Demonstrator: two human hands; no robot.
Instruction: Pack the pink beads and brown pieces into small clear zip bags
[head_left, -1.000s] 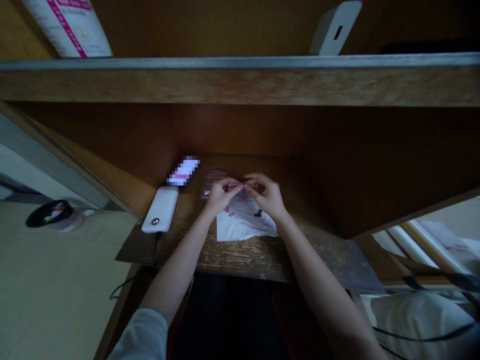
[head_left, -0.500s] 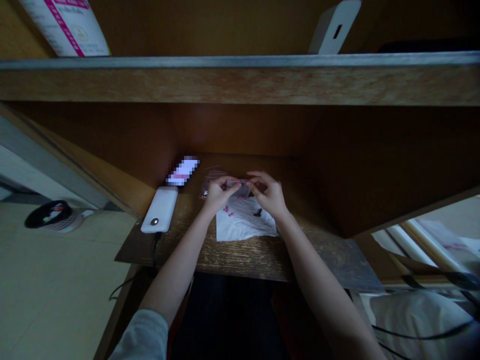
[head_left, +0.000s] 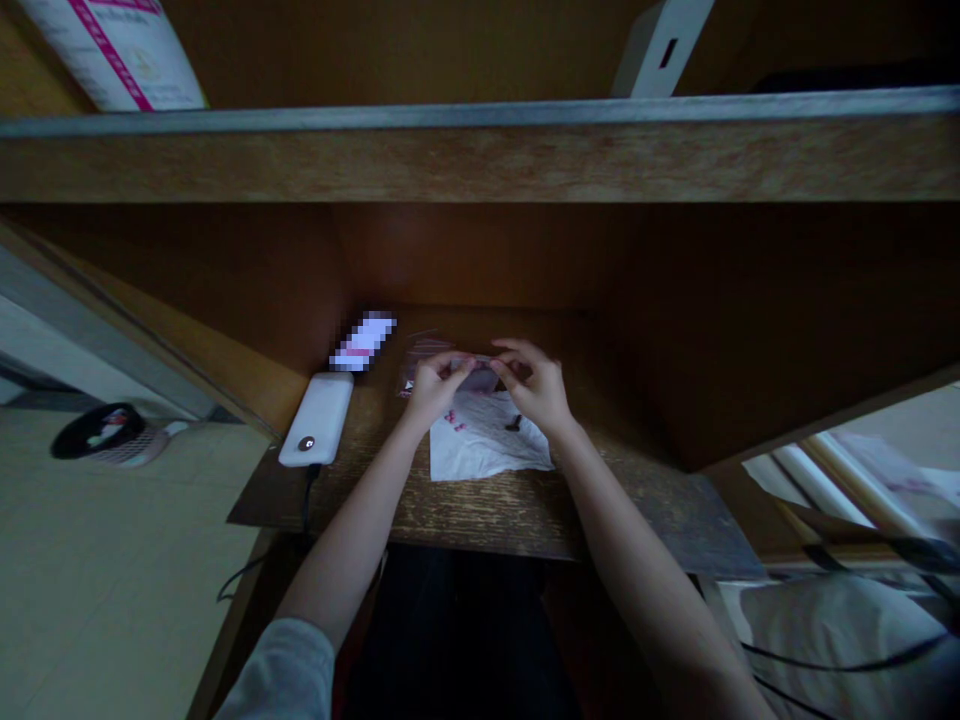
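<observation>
Both hands pinch the top edge of a small see-through plastic bag (head_left: 482,380), held above the back of a white tissue (head_left: 487,445). My left hand (head_left: 436,385) grips its left corner between thumb and finger. At the right corner, my right hand (head_left: 534,382) does the same, its other fingers loosely curled. Several small pink pieces (head_left: 454,420) lie on the tissue's left half. A small dark piece (head_left: 514,424) rests near its right side, close below my right hand. Beyond my left hand lies another clear plastic packet (head_left: 420,355), partly covered by that hand.
A white power bank (head_left: 319,420) with a black cable (head_left: 309,490) lies at left, before a phone (head_left: 364,342) with its screen lit. Overhead runs a shelf edge (head_left: 480,160) with a white box (head_left: 664,50) above. A basket (head_left: 112,435) stands on the floor.
The bag's top edge has tilted slightly between my fingers, and more of its face shows. Both hands keep their pinch; the whole view has shifted a little.
</observation>
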